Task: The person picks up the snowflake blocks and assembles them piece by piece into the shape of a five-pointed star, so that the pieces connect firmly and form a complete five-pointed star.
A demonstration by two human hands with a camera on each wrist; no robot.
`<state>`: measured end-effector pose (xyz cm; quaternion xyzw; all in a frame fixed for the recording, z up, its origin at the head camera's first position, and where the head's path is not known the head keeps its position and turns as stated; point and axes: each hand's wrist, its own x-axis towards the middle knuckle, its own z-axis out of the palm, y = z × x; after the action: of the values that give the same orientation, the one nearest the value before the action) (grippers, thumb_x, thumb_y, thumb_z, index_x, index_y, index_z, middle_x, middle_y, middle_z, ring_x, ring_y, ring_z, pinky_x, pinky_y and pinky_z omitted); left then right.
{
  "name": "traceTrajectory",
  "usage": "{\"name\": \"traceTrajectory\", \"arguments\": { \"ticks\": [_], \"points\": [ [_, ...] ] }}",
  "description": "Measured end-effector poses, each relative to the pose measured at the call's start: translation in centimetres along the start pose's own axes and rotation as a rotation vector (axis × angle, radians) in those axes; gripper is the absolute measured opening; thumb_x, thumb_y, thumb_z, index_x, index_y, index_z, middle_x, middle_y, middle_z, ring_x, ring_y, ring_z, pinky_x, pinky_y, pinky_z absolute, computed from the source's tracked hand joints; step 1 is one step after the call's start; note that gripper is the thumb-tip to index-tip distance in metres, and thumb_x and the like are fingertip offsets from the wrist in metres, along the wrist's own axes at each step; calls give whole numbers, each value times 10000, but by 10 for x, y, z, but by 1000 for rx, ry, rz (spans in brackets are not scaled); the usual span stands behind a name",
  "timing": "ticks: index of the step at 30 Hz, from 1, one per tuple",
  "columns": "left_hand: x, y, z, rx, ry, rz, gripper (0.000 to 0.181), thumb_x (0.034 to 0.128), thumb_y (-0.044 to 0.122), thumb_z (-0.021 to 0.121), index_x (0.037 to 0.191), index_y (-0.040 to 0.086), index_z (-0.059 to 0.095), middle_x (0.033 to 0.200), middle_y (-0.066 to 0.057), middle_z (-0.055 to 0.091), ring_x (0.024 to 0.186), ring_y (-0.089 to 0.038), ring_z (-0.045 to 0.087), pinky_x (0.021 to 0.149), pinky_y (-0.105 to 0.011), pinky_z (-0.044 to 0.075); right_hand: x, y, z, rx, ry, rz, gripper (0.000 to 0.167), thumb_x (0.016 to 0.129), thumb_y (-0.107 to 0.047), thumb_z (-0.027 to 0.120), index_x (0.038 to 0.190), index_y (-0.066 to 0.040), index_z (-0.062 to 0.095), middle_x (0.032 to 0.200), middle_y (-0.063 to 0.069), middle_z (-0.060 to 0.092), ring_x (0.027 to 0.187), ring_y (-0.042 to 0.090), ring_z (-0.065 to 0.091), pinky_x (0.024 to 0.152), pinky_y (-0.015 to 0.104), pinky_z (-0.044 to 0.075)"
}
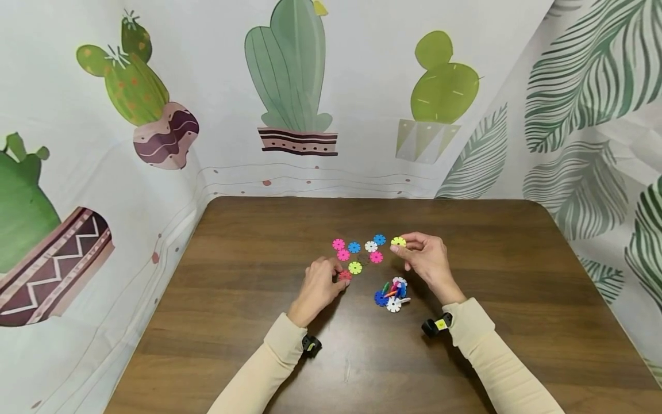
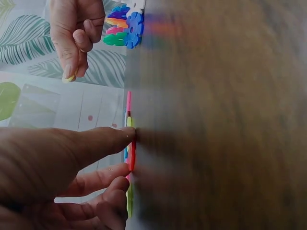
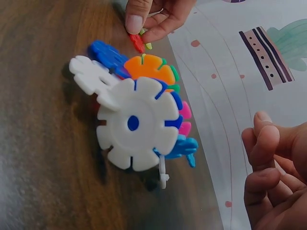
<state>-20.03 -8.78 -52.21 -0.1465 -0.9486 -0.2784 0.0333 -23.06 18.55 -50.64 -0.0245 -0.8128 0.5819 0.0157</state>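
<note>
Lying on the table, a red notched plastic building disc (image 1: 345, 275) is pinched at its edge between the thumb and finger of my left hand (image 1: 316, 286). A yellow-green disc (image 1: 355, 268) lies just beyond it. My right hand (image 1: 427, 260) holds a yellow disc (image 1: 398, 241) between thumb and finger, raised off the table; in the left wrist view only a sliver of that yellow disc (image 2: 69, 78) shows. Between the hands and farther away lie flat pink (image 1: 376, 257), blue (image 1: 354, 246) and white discs (image 1: 370, 246). The yellow disc is hidden in the right wrist view.
A joined cluster of discs (image 1: 394, 304) in white, blue, orange, green and pink stands on the brown table (image 1: 233, 322), nearer me than the right hand. Behind the table hangs a cloth (image 1: 222, 115) printed with cacti and leaves.
</note>
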Motion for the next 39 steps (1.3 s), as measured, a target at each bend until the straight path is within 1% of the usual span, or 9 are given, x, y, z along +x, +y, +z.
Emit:
{"name": "traceTrajectory", "arguments": {
  "ticks": [5,13,16,20,23,26,31,35,39],
  "points": [
    [1,0,0,-30,-32,-25,252,849,180,915,1000,78,741,955,-83,720,902,-229,662,811,-438,559,-1,-1,0,24,-14,13,359,931,-188,862,1191,41,770,990,237,819,445,125,635,428,227,449],
    [4,-2,-1,-164,-112,-34,202,902,86,857,1019,153,707,933,-47,795,863,-192,734,778,-375,599,-5,0,1,32,-96,-31,271,1030,-116,725,1247,44,751,1097,326,779,508,287,685,416,238,432],
    [6,-7,-1,-269,-147,-16,147,928,118,837,1009,135,717,911,-51,801,786,-120,713,735,-297,580,-6,-1,3,55,-100,-46,247,1030,-113,724,1210,56,743,1105,345,769,499,277,680,413,235,428],
    [8,-14,-3,-523,-195,-53,154,939,154,830,1036,100,724,913,-114,795,700,-154,697,587,-243,549,-6,-2,4,81,-92,-66,233,1024,-128,739,1147,68,723,1081,346,773,472,196,661,412,236,429],
    [9,-13,-9,-676,-188,-85,181,941,133,817,1090,92,722,927,-175,792,692,-340,717,513,-244,518,-6,-3,4,103,-91,-68,256,1017,-139,751,1144,81,714,1008,246,815,465,137,650,417,243,438],
    [9,-7,-16,-741,-155,-62,206,941,116,812,1127,97,726,927,-188,790,743,-445,720,528,-234,519,-8,-5,3,127,-99,-58,292,1009,-155,766,1165,86,714,908,48,841,466,117,647,426,246,447],
    [8,3,-29,-780,-104,-26,210,935,137,826,1131,137,749,919,-163,781,757,-327,731,639,-272,591,-12,-11,4,172,-105,-63,307,996,-164,784,1174,82,735,802,-162,793,467,116,640,432,235,449],
    [6,11,-37,-842,-93,-31,209,946,127,811,1150,138,772,961,-253,770,739,-334,711,683,-342,619,-16,-17,7,210,-100,-120,286,989,-140,788,1151,93,748,797,-141,797,464,135,636,428,244,452],
    [4,17,-43,-899,-96,-45,203,969,131,794,1172,122,789,976,-316,744,676,-249,668,663,-283,590,-22,-26,9,230,-107,-170,256,984,-137,793,1128,73,767,780,-116,791,459,151,625,429,223,443]
  ]
}}
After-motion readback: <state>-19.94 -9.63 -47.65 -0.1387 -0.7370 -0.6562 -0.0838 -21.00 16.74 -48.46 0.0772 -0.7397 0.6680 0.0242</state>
